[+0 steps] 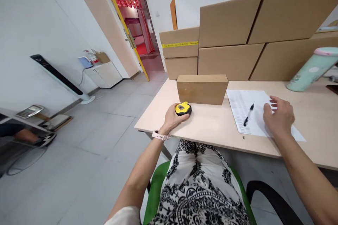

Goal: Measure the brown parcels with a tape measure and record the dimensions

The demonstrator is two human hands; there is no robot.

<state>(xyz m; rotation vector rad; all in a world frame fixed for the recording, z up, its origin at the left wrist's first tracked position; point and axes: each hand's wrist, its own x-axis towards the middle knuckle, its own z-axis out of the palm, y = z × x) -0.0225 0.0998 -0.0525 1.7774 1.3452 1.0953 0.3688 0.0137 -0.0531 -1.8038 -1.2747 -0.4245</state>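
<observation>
My left hand (173, 119) grips a yellow and black tape measure (183, 108) that rests on the light wooden desk (211, 126), just in front of a small closed cardboard box (202, 89). My right hand (279, 116) lies on a printed white sheet (244, 103) with its fingers spread and nothing in them. A black pen (248, 114) lies on that sheet just left of my right hand.
Larger cardboard boxes (237, 42) are stacked along the desk's far side, one with yellow tape. A mint bottle with a pink lid (311, 70) stands at the right. Tiled floor, a white cabinet (104, 74) and a black tower fan (59, 77) lie to the left.
</observation>
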